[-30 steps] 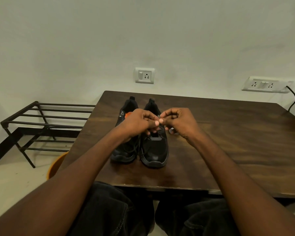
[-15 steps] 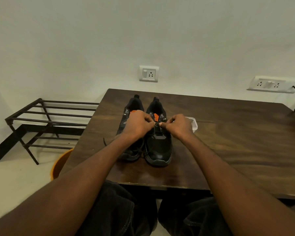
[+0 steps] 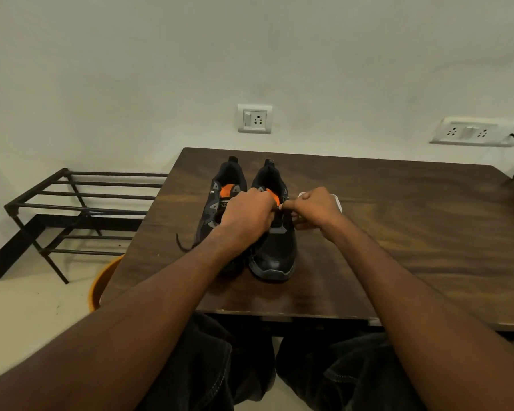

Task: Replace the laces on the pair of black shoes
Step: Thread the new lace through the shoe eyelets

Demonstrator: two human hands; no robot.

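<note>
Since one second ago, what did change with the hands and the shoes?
Both hands came down from above the shoes onto the right shoe. The left hand and right hand now work at its lace area, fingers curled; the lace itself is hard to see. A small clear box came partly into view behind the right hand. Both shoes stayed in place.

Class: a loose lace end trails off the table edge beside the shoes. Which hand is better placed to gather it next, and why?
Probably the left hand: the loose lace end lies on its side, beside the left shoe. The right hand works beyond the right shoe and would have to cross both shoes.
</note>
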